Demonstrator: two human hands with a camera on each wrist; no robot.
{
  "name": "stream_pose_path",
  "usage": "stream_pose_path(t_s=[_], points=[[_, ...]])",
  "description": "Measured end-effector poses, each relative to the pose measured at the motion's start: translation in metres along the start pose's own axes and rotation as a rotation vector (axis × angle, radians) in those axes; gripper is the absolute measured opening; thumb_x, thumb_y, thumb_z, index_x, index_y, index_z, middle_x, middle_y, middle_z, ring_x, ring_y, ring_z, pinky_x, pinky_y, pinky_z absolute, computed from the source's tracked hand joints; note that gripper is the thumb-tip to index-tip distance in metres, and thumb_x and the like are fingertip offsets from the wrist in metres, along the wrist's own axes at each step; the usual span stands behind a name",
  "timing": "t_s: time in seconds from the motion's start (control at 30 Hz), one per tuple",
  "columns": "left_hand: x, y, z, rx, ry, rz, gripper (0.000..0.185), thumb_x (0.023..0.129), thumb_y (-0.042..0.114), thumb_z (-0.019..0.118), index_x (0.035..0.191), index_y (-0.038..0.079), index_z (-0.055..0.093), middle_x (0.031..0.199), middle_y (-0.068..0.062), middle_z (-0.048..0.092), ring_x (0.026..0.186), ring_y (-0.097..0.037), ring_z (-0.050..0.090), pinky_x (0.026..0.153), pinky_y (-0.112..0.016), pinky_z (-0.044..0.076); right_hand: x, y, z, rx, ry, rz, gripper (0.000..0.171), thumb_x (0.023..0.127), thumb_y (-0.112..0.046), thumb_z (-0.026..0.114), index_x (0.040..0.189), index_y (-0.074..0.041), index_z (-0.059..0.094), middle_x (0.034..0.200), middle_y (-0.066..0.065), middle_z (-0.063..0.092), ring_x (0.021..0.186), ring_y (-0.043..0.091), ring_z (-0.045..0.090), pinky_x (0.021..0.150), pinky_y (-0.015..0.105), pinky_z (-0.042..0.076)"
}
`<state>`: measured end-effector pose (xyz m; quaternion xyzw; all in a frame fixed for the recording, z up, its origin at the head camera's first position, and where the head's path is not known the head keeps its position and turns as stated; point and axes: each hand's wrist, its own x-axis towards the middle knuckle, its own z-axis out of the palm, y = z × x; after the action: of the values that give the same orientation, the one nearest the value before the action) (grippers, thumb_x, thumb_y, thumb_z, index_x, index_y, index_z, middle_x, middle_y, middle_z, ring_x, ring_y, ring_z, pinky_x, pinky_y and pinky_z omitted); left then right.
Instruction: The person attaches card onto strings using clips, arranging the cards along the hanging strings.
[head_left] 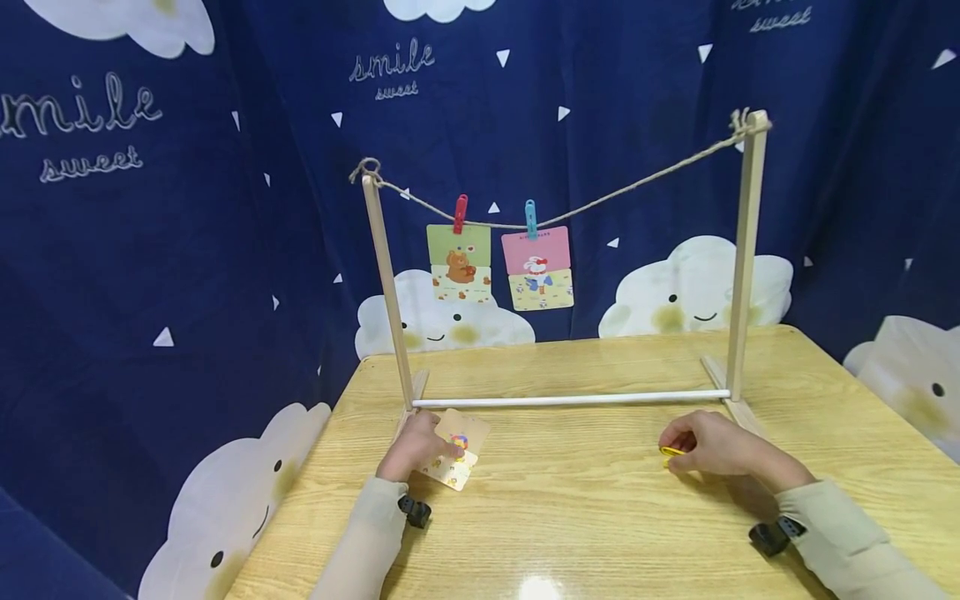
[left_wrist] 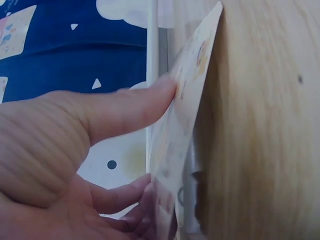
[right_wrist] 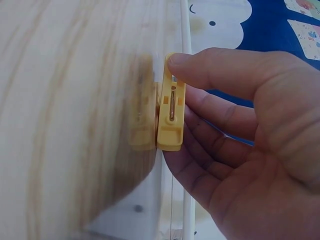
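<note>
My left hand (head_left: 420, 450) pinches a picture card (head_left: 459, 458) by its left edge, thumb on top (left_wrist: 125, 107) and fingers beneath, lifting that card (left_wrist: 185, 125) off the wooden table (head_left: 585, 517). My right hand (head_left: 708, 450) holds a yellow clothespin (head_left: 670, 452) against the tabletop; the clothespin (right_wrist: 171, 102) sits between thumb and fingers. Behind both hands stands a wooden rack (head_left: 742, 258) with a twine line (head_left: 645, 183). Two cards hang there, a green one (head_left: 459, 262) under a red peg (head_left: 460, 213) and a pink one (head_left: 537, 267) under a blue peg (head_left: 530, 218).
The rack's white base bar (head_left: 570, 401) runs across the table just beyond my hands. A dark blue curtain with clouds (head_left: 187, 250) surrounds the table on the far and left sides. The table's left edge lies close to my left forearm.
</note>
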<state>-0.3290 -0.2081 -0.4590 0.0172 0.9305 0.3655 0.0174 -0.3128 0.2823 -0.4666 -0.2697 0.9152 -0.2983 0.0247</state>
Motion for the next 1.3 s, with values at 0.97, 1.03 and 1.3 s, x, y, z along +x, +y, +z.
stream_pose_path(t_s=[0.97, 1.03, 1.3], points=[[0.0010, -0.0010, -0.0008, -0.100, 0.100, -0.056, 0.021, 0.093, 0.011, 0.075, 0.109, -0.003, 0.070, 0.097, -0.013, 0.068, 0.085, -0.021, 0.064, 0.071, -0.034, 0.055, 0.0010, 0.0019, 0.0016, 0.002, 0.025, -0.028, 0.019, 0.084, -0.020, 0.087, 0.097, -0.013, 0.075, 0.084, -0.010, 0.069, 0.077, 0.001, 0.061, 0.067, 0.023, 0.053], [0.0008, -0.0003, -0.0009, -0.100, 0.095, -0.057, 0.021, 0.093, 0.011, 0.075, 0.109, -0.003, 0.071, 0.097, -0.013, 0.068, 0.084, -0.021, 0.064, 0.070, -0.034, 0.055, 0.0013, 0.0016, 0.0015, 0.007, 0.025, -0.029, 0.019, 0.084, -0.020, 0.086, 0.097, -0.012, 0.074, 0.084, -0.010, 0.069, 0.076, 0.001, 0.061, 0.067, 0.023, 0.053], [0.0016, 0.0003, -0.0021, -0.113, 0.072, -0.040, 0.016, 0.091, 0.010, 0.077, 0.103, 0.000, 0.074, 0.092, -0.010, 0.069, 0.080, -0.020, 0.062, 0.066, -0.030, 0.050, 0.0027, 0.0028, 0.0007, -0.003, 0.037, -0.041, 0.017, 0.086, -0.019, 0.084, 0.098, -0.011, 0.075, 0.084, -0.010, 0.069, 0.077, -0.001, 0.061, 0.067, 0.023, 0.053]])
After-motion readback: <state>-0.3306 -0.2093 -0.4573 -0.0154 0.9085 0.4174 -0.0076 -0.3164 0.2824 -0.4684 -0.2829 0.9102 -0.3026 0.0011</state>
